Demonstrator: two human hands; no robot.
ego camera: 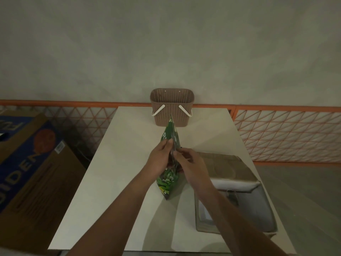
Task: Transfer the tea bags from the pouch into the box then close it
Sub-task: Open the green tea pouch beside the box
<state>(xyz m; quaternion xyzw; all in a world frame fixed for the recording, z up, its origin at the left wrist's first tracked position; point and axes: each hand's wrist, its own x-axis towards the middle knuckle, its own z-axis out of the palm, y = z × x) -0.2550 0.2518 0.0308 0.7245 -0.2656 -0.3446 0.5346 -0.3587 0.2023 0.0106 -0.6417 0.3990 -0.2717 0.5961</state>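
Note:
A green printed pouch stands upright near the middle of the white table, its top edge pointing away from me. My left hand grips the pouch's left side near the top. My right hand pinches the right side of the pouch's mouth. The box lies open at the right of the table, its lid folded back on the far side. A tea bag string or tag shows inside it. The pouch's contents are hidden.
A brown perforated basket with white handles stands at the table's far edge against the wall. A large cardboard carton sits on the floor to the left. Orange mesh fencing runs behind the table.

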